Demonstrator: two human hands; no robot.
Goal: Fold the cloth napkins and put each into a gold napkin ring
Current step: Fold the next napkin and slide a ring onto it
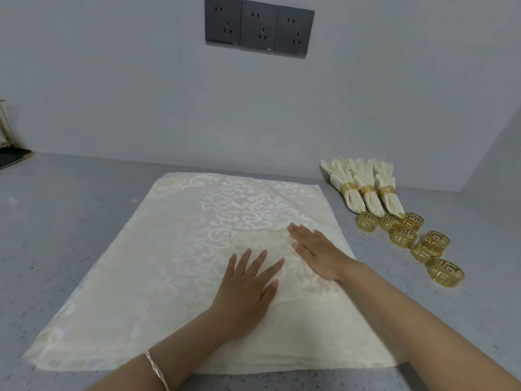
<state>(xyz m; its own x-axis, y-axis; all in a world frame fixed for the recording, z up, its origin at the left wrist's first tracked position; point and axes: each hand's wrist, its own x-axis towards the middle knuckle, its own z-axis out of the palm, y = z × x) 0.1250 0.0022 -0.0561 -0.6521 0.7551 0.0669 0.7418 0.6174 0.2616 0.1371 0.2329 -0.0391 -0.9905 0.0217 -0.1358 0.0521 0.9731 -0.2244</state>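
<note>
While both hands lay flat on the cloth, neither gripped anything. The left hand (pixel 245 289), with a thin bracelet (pixel 156 371) on its wrist nearest the camera, rested with straight, spread fingers on a folded-in flap (pixel 253 241). The right hand (pixel 315 249), at about two o'clock from it, pressed its straight fingers along the flap's right side. That flat, open pressure was probably meant to set a crease and keep the fabric from springing back. The cream damask napkin (pixel 174 249) lay spread on the grey countertop (pixel 70 207), the flap apparently turned in from its five o'clock corner toward the middle, so the folding looked barely begun. Farther off, at about three o'clock from the napkin, seven loose gold rings (pixel 403 235) sat scattered near its right edge, likely kept within the right hand's reach for threading. Beyond them, at roughly two o'clock, three finished napkins (pixel 366 190) lay side by side, each drawn through a ring and set apart from the working area. Farthest away, at twelve o'clock, three dark sockets (pixel 259 26) sat in a row on the wall.
</note>
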